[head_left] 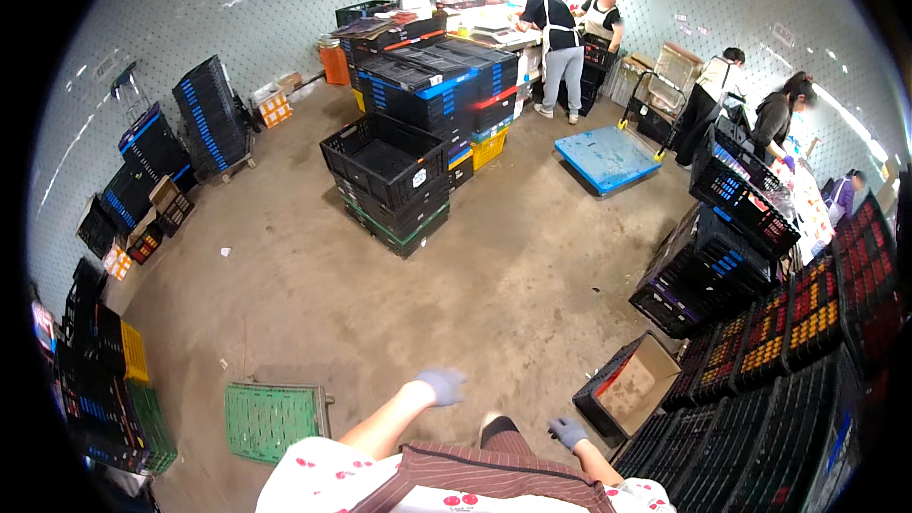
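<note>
My left hand [442, 387], in a grey glove, is held out over the bare floor in front of me. It is a little blurred; its fingers look stretched out, with nothing in them. My right hand [568, 432], gloved the same way, hangs lower at my right side, fingers loosely apart and free of any object. Nearest to it stands a black crate [594, 389] with a brown cardboard-like lining [638, 375]; a gap separates the two. A green slatted platform [271, 421] lies on the floor left of my left arm.
Stacked black crates [418, 100] stand ahead, an open black crate [385, 157] on the nearest pile. Beyond is a blue platform cart [608, 157]. Crates with red and yellow contents [769, 328] line the right; more stacks [209, 119] line the left. Several people work at far tables.
</note>
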Demonstrator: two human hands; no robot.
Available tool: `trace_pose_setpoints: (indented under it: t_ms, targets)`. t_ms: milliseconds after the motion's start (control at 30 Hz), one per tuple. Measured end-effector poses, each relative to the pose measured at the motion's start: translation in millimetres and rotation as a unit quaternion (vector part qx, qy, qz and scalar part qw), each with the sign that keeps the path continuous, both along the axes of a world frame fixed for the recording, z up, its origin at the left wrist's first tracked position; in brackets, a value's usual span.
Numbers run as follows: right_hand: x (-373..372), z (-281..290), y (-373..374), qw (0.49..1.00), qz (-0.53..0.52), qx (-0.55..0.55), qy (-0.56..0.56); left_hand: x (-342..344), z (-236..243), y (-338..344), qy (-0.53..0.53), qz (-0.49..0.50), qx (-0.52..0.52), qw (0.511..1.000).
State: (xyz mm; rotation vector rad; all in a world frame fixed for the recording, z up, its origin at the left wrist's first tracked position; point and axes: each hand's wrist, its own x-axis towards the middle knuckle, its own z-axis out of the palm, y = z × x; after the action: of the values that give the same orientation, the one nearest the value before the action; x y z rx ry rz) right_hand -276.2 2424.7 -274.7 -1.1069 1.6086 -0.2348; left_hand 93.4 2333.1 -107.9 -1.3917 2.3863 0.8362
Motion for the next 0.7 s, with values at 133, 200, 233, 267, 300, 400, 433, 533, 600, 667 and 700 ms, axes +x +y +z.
trace_pose_setpoints:
  t_ms: [133,200,233,267,300,400,433,533,600,667,700]
  targets:
    - [-26.5,-65.0,-96.6,0.995,-0.02,0.029,0.096,-60.6,5.3,-158.0,0.074,-0.075,0.055,0.993]
    - [-24.2,-122.9,-124.7,0.961,0.058,-0.065,0.263,-64.8,-12.5,-222.0,0.13,-0.09,0.007,0.987]
    - [-13.0,-129.6,-151.4,0.951,0.102,-0.097,0.274,-69.9,15.3,-252.6,0.009,-0.078,0.035,0.996]
    - [1.6,-132.2,-181.2,0.938,0.153,-0.133,0.282,-59.1,16.2,-287.8,-0.078,-0.093,0.049,0.991]
    - [-10.8,-133.8,-231.6,0.942,0.257,-0.06,0.208,-49.9,9.7,-314.9,-0.156,-0.116,0.076,0.978]
    - [-7.3,-105.8,-407.7,0.905,0.368,-0.121,0.176,8.3,14.4,-386.5,-0.084,0.018,0.066,0.994]
    - [18.3,-22.9,-471.5,0.961,0.208,-0.076,0.168,23.0,14.6,-408.3,-0.065,0.06,0.073,0.993]
    - [20.6,21.8,-639.1,0.963,0.153,-0.192,0.113,57.6,-21.0,-492.0,-0.009,0.158,0.08,0.984]
    - [22.1,28.0,-746.4,0.958,0.141,-0.234,0.085,78.1,-53.4,-550.3,-0.052,0.161,0.062,0.984]
    - [16.9,27.7,-826.8,0.958,0.127,-0.252,0.057,73.8,-57.8,-624.5,-0.131,0.123,0.158,0.971]
    - [9.4,17.5,-849.0,0.971,0.101,-0.212,0.052,64.7,-57.5,-667.3,-0.163,0.099,0.207,0.96]
